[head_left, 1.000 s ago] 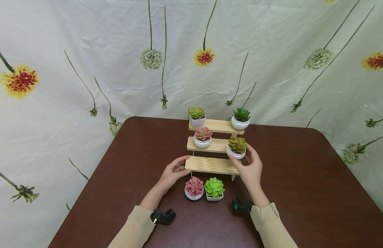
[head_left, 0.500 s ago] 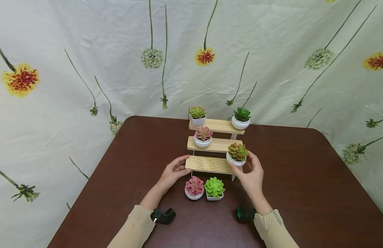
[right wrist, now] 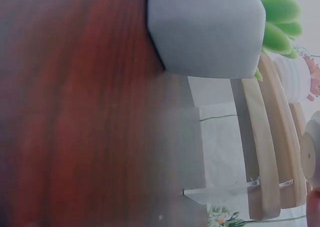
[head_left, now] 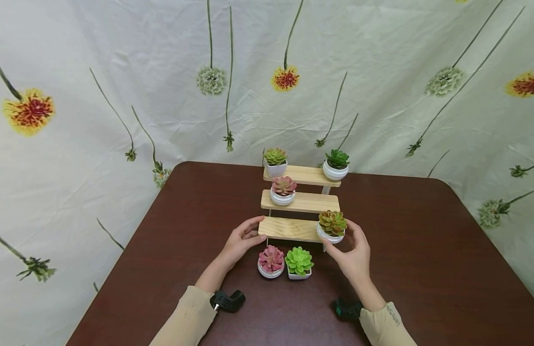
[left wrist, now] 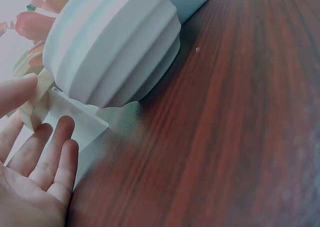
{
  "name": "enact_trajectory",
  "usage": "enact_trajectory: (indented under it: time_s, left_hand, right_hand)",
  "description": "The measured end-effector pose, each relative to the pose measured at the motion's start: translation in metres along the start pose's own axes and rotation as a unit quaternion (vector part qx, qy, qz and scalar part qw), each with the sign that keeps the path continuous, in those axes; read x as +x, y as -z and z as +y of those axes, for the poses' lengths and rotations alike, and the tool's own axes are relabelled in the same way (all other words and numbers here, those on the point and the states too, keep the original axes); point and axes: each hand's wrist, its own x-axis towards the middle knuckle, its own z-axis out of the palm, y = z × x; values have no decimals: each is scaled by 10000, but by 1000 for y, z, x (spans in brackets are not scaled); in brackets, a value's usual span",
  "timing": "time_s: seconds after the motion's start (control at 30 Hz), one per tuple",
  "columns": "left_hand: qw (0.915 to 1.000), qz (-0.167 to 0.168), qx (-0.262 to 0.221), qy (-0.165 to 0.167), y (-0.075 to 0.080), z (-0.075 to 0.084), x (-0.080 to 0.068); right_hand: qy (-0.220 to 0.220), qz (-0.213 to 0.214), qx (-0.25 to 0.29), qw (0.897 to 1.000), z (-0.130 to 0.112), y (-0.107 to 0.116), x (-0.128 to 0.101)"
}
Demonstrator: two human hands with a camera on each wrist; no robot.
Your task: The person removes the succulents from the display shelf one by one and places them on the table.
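A three-tier wooden stand (head_left: 293, 229) sits mid-table. My right hand (head_left: 336, 239) grips a white pot with an orange-green succulent (head_left: 332, 225) at the right end of the lowest shelf; whether it rests on the shelf I cannot tell. My left hand (head_left: 255, 234) touches that shelf's left end with relaxed fingers (left wrist: 50, 154). The top shelf carries a yellow-green succulent (head_left: 275, 162) and a dark green one (head_left: 336, 164). A pink succulent (head_left: 283, 191) stands on the middle shelf. In front of the stand sit a pink succulent (head_left: 271, 262) (left wrist: 115, 47) and a bright green one (head_left: 298, 263) (right wrist: 205, 32).
The dark brown table (head_left: 422, 269) has bare wood on both sides of the stand. A flower-print cloth (head_left: 120, 72) hangs close behind the far edge. In the left wrist view the stand's white leg (left wrist: 75, 124) stands beside my fingers.
My right hand has carried the orange-green succulent down and toward me, from the right end of the middle shelf to the lowest shelf's level. The left hand has stayed put.
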Motion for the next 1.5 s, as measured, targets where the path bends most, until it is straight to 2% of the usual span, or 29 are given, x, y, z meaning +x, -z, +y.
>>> enact_trajectory:
  time_s: [0.2, 0.37, 0.57, 0.77, 0.93, 1.0, 1.13, 1.4, 1.5]
  left_hand:
    - [10000, -10, -19, -25, 0, 0, 0]
    - [10000, 3, -42, -74, 0, 0, 0]
    - [10000, 14, -70, -47, -1, 1, 0]
    - [10000, 18, -46, -26, 0, 1, 0]
    - [9998, 22, -168, -41, 3, -18, 8]
    - [9998, 69, -197, -34, 4, -26, 11]
    - [9997, 179, -139, -102, 4, -30, 12]
    - [9998, 110, -176, -60, 4, -28, 12]
    - [9998, 42, -160, -59, 4, -22, 9]
  right_hand:
    - [-249, -92, 12, 9996, 27, 3, -9]
    - [-235, -181, 115, 9995, 29, 7, -13]
    - [-486, -379, 70, 9981, 29, 11, -20]
    - [-517, -621, -43, 9967, 13, 16, -26]
    - [-422, -849, -150, 9954, -1, 19, -29]
    - [-426, -954, -227, 9943, 5, 20, -31]
    - [-482, -1150, -449, 9912, 23, 22, -35]
    - [-533, -1521, -840, 9833, 37, 24, -38]
    - [-511, -1696, -846, 9805, 38, 25, -38]
